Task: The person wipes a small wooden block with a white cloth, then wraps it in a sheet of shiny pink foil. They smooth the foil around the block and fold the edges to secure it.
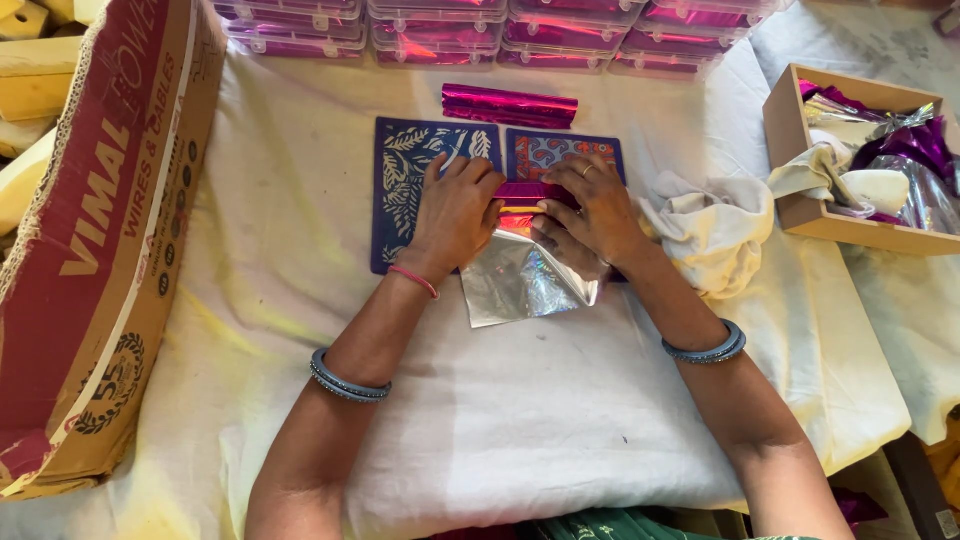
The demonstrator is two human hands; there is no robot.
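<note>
Two bare hands press down together at the middle of a cloth-covered table, seen from above. Left hand [455, 210] lies flat, fingers bent over the near edge of a small block wrapped in magenta foil [520, 193]. Right hand [592, 212], with a ring on one finger, covers the block's other end, its fingers curled down on the wrapping. Both hands are closed lightly on the foil, pinching it against the block, which sits directly under the fingertips and between the two palms. A loose silver flap of the same foil sheet [525, 285] spreads out toward the person, just below the wrists, shiny and creased.

Under the hands lie two dark blue patterned mats [400, 190], side by side, one with white leaves, one with red and blue curls. Just beyond them rests a finished magenta wrapped bar [510, 105]. Farther back, along the table edge, stands a row of clear plastic boxes [440, 30] filled with magenta pieces. To the right, a crumpled cream cloth [715, 230] touches an open cardboard box [790, 130] holding foil scraps. At far left stands a large red and brown carton [90, 240].
</note>
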